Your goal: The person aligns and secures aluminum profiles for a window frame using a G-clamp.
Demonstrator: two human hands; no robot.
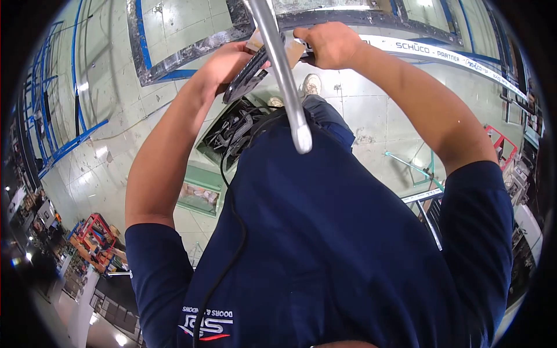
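Observation:
My left hand (228,62) is closed around the side of a dark, flat piece (246,75) that tilts at the top centre. My right hand (332,44) is closed at the far side, beside tan paper or card (296,53); what its fingers grip is partly hidden. A grey metal tube (281,64) runs down in front of the dark piece and covers part of it. Behind my right hand lies a long white strip (429,51) with printed lettering.
A box of black parts (232,130) stands on the floor below my left hand, with a green box (200,188) nearer. Dark frames (203,45) lie beyond my hands. Blue frames (75,142) stand at the left, a thin green stand (426,174) at the right.

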